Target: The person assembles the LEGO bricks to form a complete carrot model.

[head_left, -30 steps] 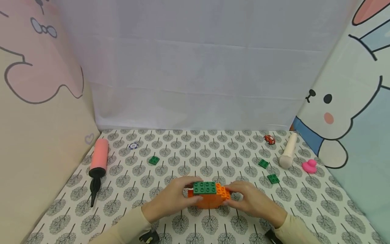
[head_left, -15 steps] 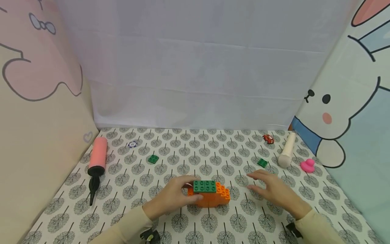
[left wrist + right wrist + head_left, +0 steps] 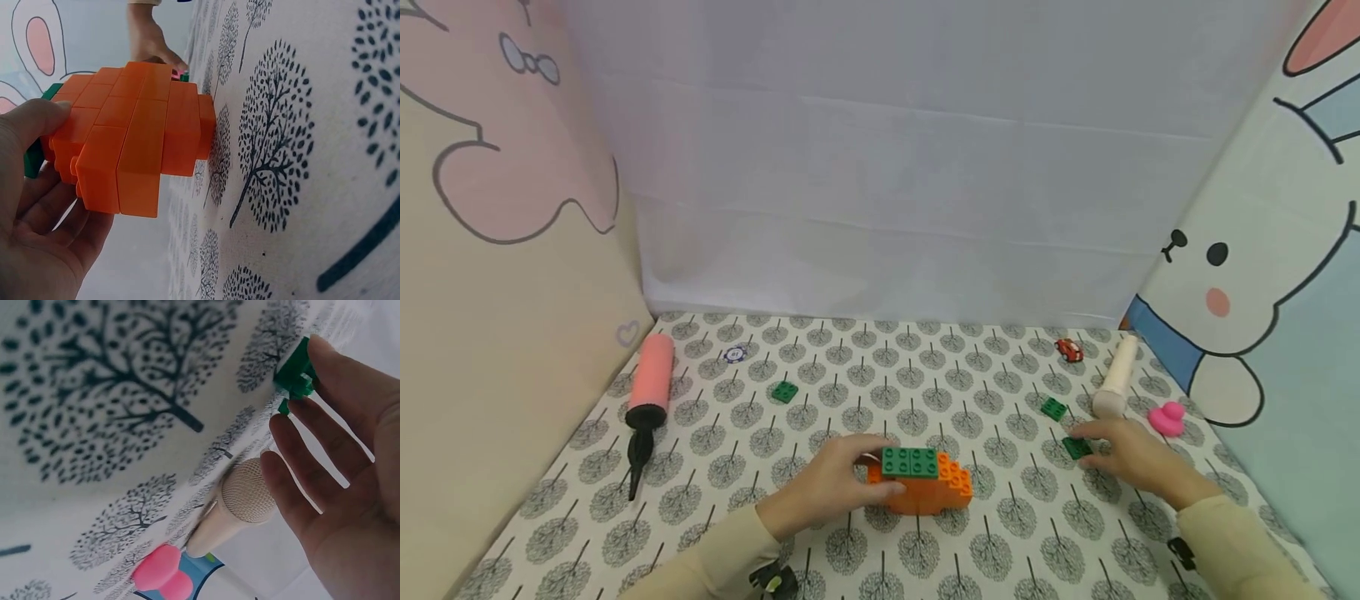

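My left hand (image 3: pixel 831 487) grips a block of stacked orange toy bricks (image 3: pixel 925 496) by its left end, with green bricks (image 3: pixel 910 462) along its top. The left wrist view shows the stepped orange bricks (image 3: pixel 134 125) at the fabric, thumb on one face and the other fingers behind. On the right, my right hand (image 3: pixel 1131 454) has thumb and index finger at opposite sides of a small green brick (image 3: pixel 1077 447). In the right wrist view, that green brick (image 3: pixel 295 367) sits between thumb tip and fingertips, close over the cloth.
Another green brick (image 3: pixel 1054 408) lies just beyond the right hand, near a cream microphone (image 3: pixel 1116 375), a pink duck (image 3: pixel 1167 418) and a red toy car (image 3: pixel 1069 350). Towards the left are a green brick (image 3: pixel 785 392), a poker chip (image 3: pixel 735 354) and a pink pump (image 3: pixel 652 375).
My right hand has let go of the orange block's right end and moved right to the small green brick, now between its thumb and index finger. My left hand keeps its grip.
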Motion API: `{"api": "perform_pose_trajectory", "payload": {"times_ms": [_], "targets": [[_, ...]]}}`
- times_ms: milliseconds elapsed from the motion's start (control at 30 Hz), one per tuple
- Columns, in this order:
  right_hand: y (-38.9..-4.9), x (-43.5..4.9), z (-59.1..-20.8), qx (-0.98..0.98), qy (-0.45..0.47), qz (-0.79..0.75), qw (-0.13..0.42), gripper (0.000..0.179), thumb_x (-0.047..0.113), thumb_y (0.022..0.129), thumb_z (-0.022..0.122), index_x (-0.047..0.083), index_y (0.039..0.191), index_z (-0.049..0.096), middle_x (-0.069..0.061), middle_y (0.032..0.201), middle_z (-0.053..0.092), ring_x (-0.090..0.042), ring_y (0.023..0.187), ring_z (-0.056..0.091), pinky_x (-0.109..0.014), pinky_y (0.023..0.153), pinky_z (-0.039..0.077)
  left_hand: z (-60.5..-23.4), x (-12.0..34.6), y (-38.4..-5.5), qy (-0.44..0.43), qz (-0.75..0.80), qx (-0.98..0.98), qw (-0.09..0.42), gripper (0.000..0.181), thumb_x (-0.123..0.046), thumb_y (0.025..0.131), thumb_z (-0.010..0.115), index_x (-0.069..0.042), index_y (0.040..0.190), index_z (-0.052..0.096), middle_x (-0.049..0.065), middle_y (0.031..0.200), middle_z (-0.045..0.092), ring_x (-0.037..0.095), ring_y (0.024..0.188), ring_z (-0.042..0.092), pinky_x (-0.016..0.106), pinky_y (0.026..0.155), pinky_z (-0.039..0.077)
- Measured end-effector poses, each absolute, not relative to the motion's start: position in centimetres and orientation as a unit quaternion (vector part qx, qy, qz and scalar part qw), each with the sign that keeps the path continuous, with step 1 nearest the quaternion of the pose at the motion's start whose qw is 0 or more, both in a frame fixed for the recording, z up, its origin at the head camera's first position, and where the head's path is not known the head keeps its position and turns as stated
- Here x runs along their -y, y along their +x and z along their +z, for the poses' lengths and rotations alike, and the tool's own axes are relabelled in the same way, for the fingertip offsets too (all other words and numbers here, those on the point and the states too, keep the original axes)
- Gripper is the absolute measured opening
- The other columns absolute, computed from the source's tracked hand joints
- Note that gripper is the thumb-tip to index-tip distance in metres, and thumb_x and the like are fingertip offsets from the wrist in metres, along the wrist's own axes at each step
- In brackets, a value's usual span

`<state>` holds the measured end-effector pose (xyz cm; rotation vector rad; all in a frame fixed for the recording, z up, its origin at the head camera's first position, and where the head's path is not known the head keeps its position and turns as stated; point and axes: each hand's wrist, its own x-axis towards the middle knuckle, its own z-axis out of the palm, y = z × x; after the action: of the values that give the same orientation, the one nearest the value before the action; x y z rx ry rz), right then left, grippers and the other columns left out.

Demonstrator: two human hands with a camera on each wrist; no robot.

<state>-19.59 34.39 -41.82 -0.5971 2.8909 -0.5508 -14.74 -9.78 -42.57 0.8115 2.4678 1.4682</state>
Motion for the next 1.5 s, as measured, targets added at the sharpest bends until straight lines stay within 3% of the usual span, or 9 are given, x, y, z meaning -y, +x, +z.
{"api": "perform_pose_trajectory", "payload": {"times_ms": [200, 433, 700, 1033, 1167, 1500], "targets": [[-19.8, -34.5, -42.1, -0.963, -0.182, -0.181, 0.076, 0.045, 0.023, 0.08, 0.081, 0.004, 0.119, 0.07, -0.014, 0.114, 0.07, -0.035, 0.102, 0.065, -0.059, 0.087, 0.053, -42.6, 9.7, -14.7, 0.265, 0.485, -0.83, 0.082, 0.045, -0.04, 0.083, 0.079, -0.021, 0.123, 0.068, -0.014, 0.105, 0.068, 0.005, 0.094, 0.065, 0.025, 0.087, 0.056], [-19.9, -34.3, -42.6, -0.966, -0.173, -0.179, 0.064, 0.044, 0.026, 0.083, 0.08, 0.003, 0.118, 0.07, -0.011, 0.109, 0.071, -0.032, 0.098, 0.066, -0.058, 0.085, 0.054, -42.7, 9.6, -14.6, 0.258, 0.477, -0.836, 0.082, 0.047, -0.044, 0.083, 0.078, -0.021, 0.123, 0.068, -0.015, 0.104, 0.068, 0.006, 0.095, 0.065, 0.025, 0.089, 0.055], [-18.8, -31.8, -42.4, -0.956, -0.214, -0.194, -0.047, 0.041, 0.031, 0.088, 0.076, 0.005, 0.119, 0.071, -0.01, 0.112, 0.068, -0.033, 0.102, 0.064, -0.055, 0.086, 0.055, -42.6, 9.6, -14.7, 0.265, 0.472, -0.837, 0.076, 0.044, -0.042, 0.084, 0.078, -0.022, 0.121, 0.068, -0.016, 0.104, 0.068, 0.006, 0.096, 0.064, 0.025, 0.089, 0.055], [-16.7, -25.4, -40.0, -0.887, -0.328, -0.266, -0.187, 0.038, 0.014, 0.08, 0.084, 0.013, 0.116, 0.074, 0.006, 0.111, 0.066, -0.012, 0.098, 0.062, -0.026, 0.078, 0.056, -42.3, 9.5, -14.9, 0.27, 0.472, -0.835, 0.082, 0.04, -0.039, 0.084, 0.078, -0.024, 0.12, 0.069, -0.016, 0.104, 0.068, 0.008, 0.096, 0.065, 0.026, 0.09, 0.054], [-15.9, -23.2, -39.0, -0.844, -0.401, -0.299, -0.191, 0.041, 0.01, 0.08, 0.083, 0.013, 0.12, 0.073, 0.005, 0.114, 0.064, -0.009, 0.1, 0.06, -0.015, 0.08, 0.05, -42.3, 9.5, -15.0, 0.274, 0.475, -0.832, 0.081, 0.038, -0.037, 0.084, 0.079, -0.025, 0.118, 0.069, -0.016, 0.104, 0.068, 0.005, 0.097, 0.065, 0.026, 0.09, 0.055], [-14.8, -20.1, -38.4, -0.829, -0.435, -0.322, -0.141, 0.038, 0.019, 0.084, 0.081, 0.014, 0.121, 0.072, 0.007, 0.116, 0.062, -0.006, 0.098, 0.058, -0.018, 0.077, 0.051, -42.5, 9.5, -15.0, 0.274, 0.481, -0.829, 0.076, 0.04, -0.036, 0.083, 0.079, -0.021, 0.119, 0.069, -0.013, 0.105, 0.068, 0.005, 0.096, 0.065, 0.027, 0.091, 0.055]]}}
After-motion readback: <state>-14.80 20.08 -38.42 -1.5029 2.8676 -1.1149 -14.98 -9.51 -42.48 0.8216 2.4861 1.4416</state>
